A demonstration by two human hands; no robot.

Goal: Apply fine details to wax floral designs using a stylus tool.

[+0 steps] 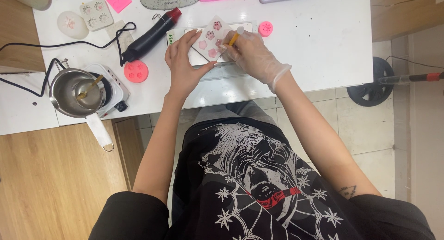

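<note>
nearest the camera: the person's torso in a black printed shirt, both forearms reaching far over the edge of the white table.

left hand: bare, fingers spread fairly wide and laid flat, with the fingertips pressing on the left edge of a small square white mould. the mould sits tilted like a diamond and shows several pink flower shapes in its cavities. it rests on a clear rectangular mat at the middle of the table, near its front edge.

right hand: in a thin clear glove, fingers closed narrowly on a small yellow-handled tool. the tool tip meets the right side of the mould; whether it touches a flower shape cannot be told.

left of the hands: a round pink mould lies flat, just right of a small white electric hotplate. a steel melting pot with a white handle stands on the hotplate, a gold spoon inside it.

farther: a black heat gun with a red nozzle lies diagonally, its cord looping left. a small round pink disc lies right of the gloved hand.

far left: a white oval piece and a white square mould with flower patterns.
</note>
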